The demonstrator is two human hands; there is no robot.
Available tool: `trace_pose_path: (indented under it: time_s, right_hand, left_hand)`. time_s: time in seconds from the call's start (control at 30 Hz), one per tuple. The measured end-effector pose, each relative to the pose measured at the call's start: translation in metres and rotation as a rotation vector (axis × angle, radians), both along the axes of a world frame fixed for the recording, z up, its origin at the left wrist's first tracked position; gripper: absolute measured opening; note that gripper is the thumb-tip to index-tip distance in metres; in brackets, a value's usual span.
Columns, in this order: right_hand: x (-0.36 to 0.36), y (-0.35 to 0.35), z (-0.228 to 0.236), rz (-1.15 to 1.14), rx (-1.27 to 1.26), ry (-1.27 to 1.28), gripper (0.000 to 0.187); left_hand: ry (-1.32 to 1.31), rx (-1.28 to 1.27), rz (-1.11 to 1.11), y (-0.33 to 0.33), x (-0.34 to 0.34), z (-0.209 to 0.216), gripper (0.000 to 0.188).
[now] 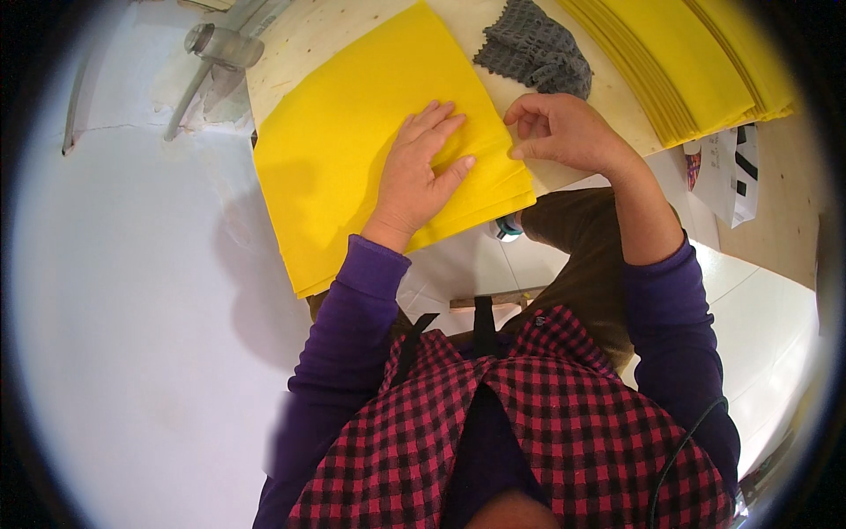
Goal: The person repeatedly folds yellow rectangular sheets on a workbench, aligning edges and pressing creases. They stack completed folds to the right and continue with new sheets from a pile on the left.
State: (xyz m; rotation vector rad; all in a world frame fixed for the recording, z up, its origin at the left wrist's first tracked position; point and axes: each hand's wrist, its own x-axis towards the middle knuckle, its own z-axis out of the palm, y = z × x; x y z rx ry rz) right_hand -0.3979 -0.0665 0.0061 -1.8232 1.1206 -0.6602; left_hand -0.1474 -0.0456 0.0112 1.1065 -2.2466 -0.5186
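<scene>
A stack of yellow cloth-like sheets (326, 132) lies on the pale wooden table, several layered edges showing along its near right side. My left hand (419, 167) rests flat on top of it, fingers stretched out and thumb apart. Just beyond the stack's right edge is my right hand (564, 132). Its fingers are curled, and a gap shows between index finger and thumb with nothing visible in it. Whether its fingertips touch the sheet edge I cannot tell. A crumpled dark grey textured cloth (538, 48) lies just past my right hand.
More yellow folded sheets (696, 62) are piled at the far right of the table (608, 106). A clear bottle-like container (225, 46) is beyond the table's left corner, by the white wall (132, 309). A white printed bag (731, 176) hangs below the table at right.
</scene>
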Motion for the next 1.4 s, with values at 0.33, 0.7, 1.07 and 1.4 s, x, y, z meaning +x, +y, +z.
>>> trace_pose_path:
  time_s: [0.33, 0.7, 1.07, 1.4]
  right_hand:
    - [0.003, -0.003, -0.006, -0.109, 0.009, -0.281, 0.025]
    - [0.022, -0.005, -0.005, -0.116, -0.165, -0.234, 0.034]
    - [0.022, -0.005, -0.003, -0.095, -0.146, -0.269, 0.032]
    - [0.019, -0.004, -0.002, -0.038, -0.09, -0.28, 0.036]
  left_hand:
    - [0.014, -0.005, -0.004, -0.001, 0.0, 0.001, 0.041]
    - [0.029, 0.017, 0.003, 0.0, -0.001, 0.002, 0.038]
    - [0.058, 0.03, 0.008, 0.0, -0.001, 0.0, 0.035]
    - [0.055, 0.032, 0.006, -0.002, 0.001, -0.003, 0.035]
